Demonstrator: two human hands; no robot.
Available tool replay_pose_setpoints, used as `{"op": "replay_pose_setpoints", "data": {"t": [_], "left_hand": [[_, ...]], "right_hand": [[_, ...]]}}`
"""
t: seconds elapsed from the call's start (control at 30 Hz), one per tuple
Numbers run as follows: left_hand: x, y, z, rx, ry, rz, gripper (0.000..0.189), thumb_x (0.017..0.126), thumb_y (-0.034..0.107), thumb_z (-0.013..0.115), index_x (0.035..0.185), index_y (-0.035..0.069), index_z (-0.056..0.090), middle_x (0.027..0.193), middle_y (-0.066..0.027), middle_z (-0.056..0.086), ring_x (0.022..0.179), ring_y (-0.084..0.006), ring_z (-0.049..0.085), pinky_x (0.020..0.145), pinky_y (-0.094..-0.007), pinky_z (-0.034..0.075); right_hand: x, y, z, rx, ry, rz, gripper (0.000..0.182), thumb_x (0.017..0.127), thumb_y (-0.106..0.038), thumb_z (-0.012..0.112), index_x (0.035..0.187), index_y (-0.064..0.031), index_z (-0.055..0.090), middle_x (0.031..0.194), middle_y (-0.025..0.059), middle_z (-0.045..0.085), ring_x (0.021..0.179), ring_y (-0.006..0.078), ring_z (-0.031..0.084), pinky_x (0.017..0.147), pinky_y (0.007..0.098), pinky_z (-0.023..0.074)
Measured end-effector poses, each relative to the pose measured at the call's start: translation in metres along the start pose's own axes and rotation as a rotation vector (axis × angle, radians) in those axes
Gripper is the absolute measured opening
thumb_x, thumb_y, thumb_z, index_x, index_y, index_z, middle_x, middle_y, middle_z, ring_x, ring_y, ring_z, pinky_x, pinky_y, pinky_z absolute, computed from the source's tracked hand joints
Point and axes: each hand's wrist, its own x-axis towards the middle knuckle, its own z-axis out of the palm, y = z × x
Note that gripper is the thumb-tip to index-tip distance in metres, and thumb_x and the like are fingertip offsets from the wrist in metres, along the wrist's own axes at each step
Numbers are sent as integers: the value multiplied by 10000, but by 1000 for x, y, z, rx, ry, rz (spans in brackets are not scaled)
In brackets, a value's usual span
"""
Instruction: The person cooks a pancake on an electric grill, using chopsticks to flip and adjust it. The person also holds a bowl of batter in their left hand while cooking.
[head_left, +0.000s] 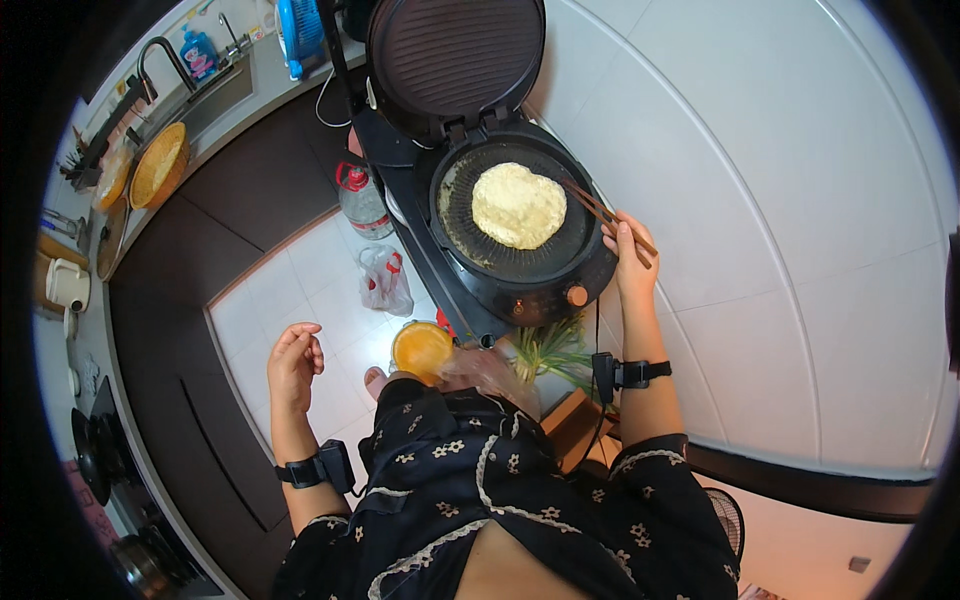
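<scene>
My right hand (632, 251) grips a pair of brown chopsticks (595, 207) at the right side of a round black electric griddle (517, 270). The chopstick tips are at the right edge of a pale, bubbly flatbread (519, 206), which lies flat in the pan. Whether they touch it is hard to tell. Behind the pan, the griddle's ridged lid (461, 56) stands raised on its hinge. A copper-coloured knob (577, 295) is on the griddle's front. My left hand (295, 366) hovers over the floor on the left, loosely curled and holding nothing.
A black cart (431, 259) carries the griddle beside the white wall (720, 247). On the floor are a water jug (365, 202), a plastic bag (386, 281) and a yellow-topped container (422, 349). Spring onions (551, 350) lie below the griddle. The counter at left holds a wicker basket (159, 166).
</scene>
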Motion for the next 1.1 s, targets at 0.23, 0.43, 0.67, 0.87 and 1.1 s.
{"op": "replay_pose_setpoints", "data": {"t": [0.23, 0.43, 0.67, 0.87, 1.1], "left_hand": [[3, 1, -2, -8, -12, 7, 165, 883, 187, 504, 945, 51, 574, 647, 4, 516, 536, -82, 470, 479, -211, 344], [9, 6, 4, 7, -30, 24, 167, 883, 194, 510, 936, 53, 581, 646, 7, 519, 538, -78, 473, 483, -207, 347], [10, 2, 4, 3, -22, -2, 166, 885, 195, 506, 933, 55, 581, 652, 9, 512, 543, -76, 462, 487, -206, 338], [13, 2, 8, -15, -36, -2, 163, 887, 178, 494, 931, 45, 578, 652, 6, 505, 553, -77, 455, 496, -210, 333], [16, 3, 11, -6, -70, -21, 164, 885, 170, 493, 943, 41, 575, 653, 3, 508, 544, -78, 459, 483, -209, 337]], "right_hand": [[10, 1, 20, 28, -73, -12, 263, 912, -167, 529, 1082, 27, 579, 999, 106, 599, 901, 187, 618, 768, 274, 513], [10, -1, 16, -3, -30, 25, 241, 911, -143, 521, 1070, 28, 584, 992, 103, 600, 903, 182, 620, 760, 264, 512], [-18, -30, -4, -151, -88, -39, 216, 913, -110, 507, 1034, 41, 603, 949, 88, 593, 873, 175, 623, 747, 244, 507], [-54, -62, -14, -266, -142, -90, 200, 909, -69, 490, 1022, 51, 604, 951, 105, 587, 860, 178, 624, 752, 241, 500], [-81, -65, 47, -113, -458, -165, 165, 879, -37, 531, 1006, 23, 619, 904, 102, 605, 826, 150, 606, 705, 238, 471]]}}
